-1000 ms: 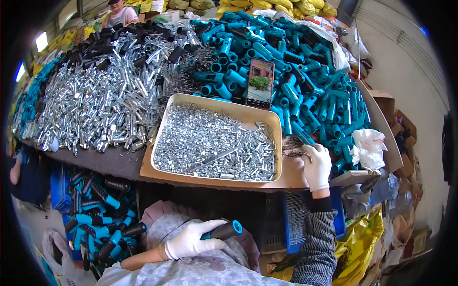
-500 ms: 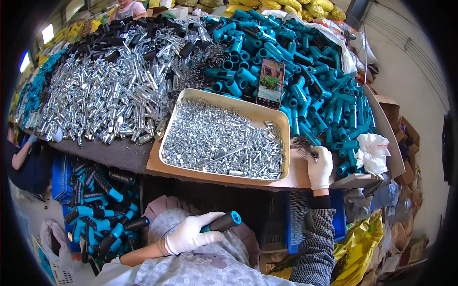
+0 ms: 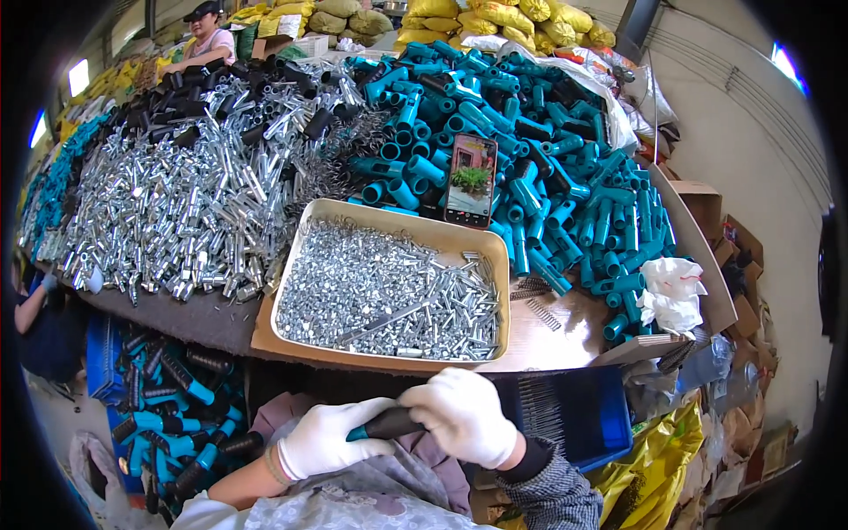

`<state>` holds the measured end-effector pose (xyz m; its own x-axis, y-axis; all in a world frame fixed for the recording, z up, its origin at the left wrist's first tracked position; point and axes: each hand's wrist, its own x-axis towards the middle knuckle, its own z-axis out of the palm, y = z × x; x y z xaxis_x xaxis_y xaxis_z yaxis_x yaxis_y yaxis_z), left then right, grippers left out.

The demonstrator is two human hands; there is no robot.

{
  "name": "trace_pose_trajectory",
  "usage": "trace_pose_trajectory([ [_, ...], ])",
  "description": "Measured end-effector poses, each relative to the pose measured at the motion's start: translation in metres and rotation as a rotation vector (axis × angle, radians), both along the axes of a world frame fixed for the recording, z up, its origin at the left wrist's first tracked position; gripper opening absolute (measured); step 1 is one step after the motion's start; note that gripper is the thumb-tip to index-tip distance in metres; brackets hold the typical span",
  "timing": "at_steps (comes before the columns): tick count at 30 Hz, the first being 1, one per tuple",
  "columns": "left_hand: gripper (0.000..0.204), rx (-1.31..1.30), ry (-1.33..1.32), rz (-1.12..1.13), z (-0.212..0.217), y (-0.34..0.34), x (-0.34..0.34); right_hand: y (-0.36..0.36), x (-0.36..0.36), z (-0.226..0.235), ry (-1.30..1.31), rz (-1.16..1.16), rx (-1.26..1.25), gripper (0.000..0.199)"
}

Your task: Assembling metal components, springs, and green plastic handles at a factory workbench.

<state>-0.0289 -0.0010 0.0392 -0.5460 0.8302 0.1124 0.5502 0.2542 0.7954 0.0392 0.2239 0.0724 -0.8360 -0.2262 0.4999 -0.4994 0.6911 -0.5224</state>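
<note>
In my gloved left hand (image 3: 320,440) lies a black-and-teal tool handle (image 3: 390,424), held above my lap with thumb and fingers round it. My gloved right hand (image 3: 466,417) is closed at the handle's right end and covers it. Whatever its fingers pinch is hidden. Just beyond my hands, a cream tray (image 3: 380,356) of small metal pins and pieces sits at the table edge. Several loose coil springs (image 3: 542,314) lie on cardboard right of the tray.
Teal plastic housings (image 3: 565,208) are heaped behind the tray, with a phone (image 3: 471,179) propped against them. Shiny metal parts (image 3: 177,212) pile up at left. Below the table are handles (image 3: 181,415) at left and a blue bin (image 3: 614,415) at right. Another person (image 3: 210,40) is at the back.
My right hand has left the springs on the cardboard and come down left to the handle's end. My left hand still holds the handle, now turned flatter.
</note>
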Motion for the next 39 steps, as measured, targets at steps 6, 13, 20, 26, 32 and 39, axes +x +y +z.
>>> trace_pose_trajectory([
  [6, 0.065, 0.153, 0.030, 0.118, 0.000, -0.005, -0.010, 0.052, -0.047, 0.029, -0.511, 0.245, -0.121, 0.048],
  [13, 0.064, 0.117, -0.065, 0.144, 0.006, 0.006, -0.020, 0.292, -0.221, 0.055, 0.124, -0.980, 0.178, 0.031],
  [20, 0.064, 0.067, -0.238, 0.349, 0.008, -0.022, -0.050, 0.327, -0.326, 0.073, -0.055, -1.188, 0.447, 0.037],
  [26, 0.037, 0.268, -0.683, 0.438, 0.020, -0.035, -0.073, 0.363, -0.388, 0.095, -0.554, -1.144, 0.633, 0.049],
  [32, 0.042, 0.390, -0.634, 0.379, 0.006, -0.043, -0.072, 0.360, -0.390, 0.087, -0.569, -1.072, 0.600, 0.055],
  [39, 0.079, 0.366, -0.685, 0.395, -0.010, -0.046, -0.058, 0.325, -0.321, 0.067, -0.500, -0.916, 0.343, 0.066],
])
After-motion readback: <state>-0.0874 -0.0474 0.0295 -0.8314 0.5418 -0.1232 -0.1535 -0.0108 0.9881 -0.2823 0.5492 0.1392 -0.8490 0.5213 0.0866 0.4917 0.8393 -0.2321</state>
